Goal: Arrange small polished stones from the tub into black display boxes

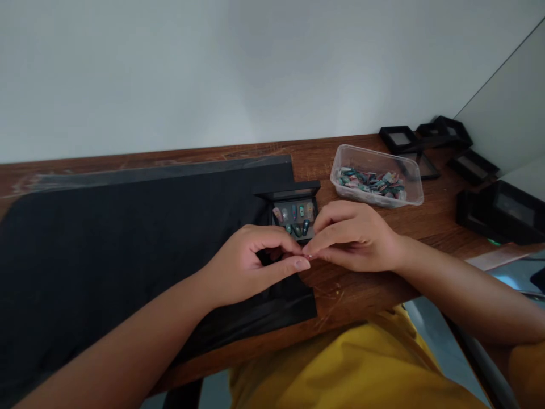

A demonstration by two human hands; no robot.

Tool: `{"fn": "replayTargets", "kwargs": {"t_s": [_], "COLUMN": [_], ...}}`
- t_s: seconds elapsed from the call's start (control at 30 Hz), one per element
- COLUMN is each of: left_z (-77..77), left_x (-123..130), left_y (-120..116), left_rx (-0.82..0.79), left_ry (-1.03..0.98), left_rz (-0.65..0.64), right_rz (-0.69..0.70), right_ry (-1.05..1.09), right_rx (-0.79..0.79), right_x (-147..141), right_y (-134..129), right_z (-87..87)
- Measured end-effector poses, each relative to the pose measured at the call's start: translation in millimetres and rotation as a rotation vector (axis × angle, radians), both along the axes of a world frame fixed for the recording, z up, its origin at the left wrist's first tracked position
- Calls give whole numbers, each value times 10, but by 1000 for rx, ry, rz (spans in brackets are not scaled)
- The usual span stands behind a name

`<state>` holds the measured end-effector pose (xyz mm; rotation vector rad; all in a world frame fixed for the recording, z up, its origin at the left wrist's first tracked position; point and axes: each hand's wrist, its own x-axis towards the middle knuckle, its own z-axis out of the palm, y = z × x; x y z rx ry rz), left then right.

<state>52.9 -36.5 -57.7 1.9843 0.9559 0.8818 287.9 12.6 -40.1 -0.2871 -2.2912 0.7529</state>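
Eight nail tips (pixel 294 213) already in open case (pixel 293 191); nearer, pinching one tiny unplaced piece (pixel 309 257) between left grip (pixel 251 260) and right grip (pixel 361 238).

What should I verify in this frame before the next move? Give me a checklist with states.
1. Left hand and right hand meet at a small piece: ok.
2. Which hand's grip bears the piece: cannot tell.
3. Case stands open: ok.
4. Whole case interior in view: not ok, the left hand hides part of it.
5. Lower row of nail tips complete: cannot tell.
6. Clear tub open, within view: ok.
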Motion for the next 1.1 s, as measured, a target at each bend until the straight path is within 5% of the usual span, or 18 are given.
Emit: {"fn": "replayTargets", "kwargs": {"t_s": [0.3,0.5,1.1], "left_z": [68,80,104], "left_x": [9,6,49], "left_y": [7,-4,-28], "left_rx": [-55,-43,-75], "left_ry": [-45,-61,-38], "left_rz": [133,237,202], "right_rz": [-123,-171,-155], "right_ry": [-34,61,-8], "right_rx": [65,195,228], "right_x": [28,-19,-51], "right_y": [-41,-58,-102], "right_z": [111,33,-22]}}
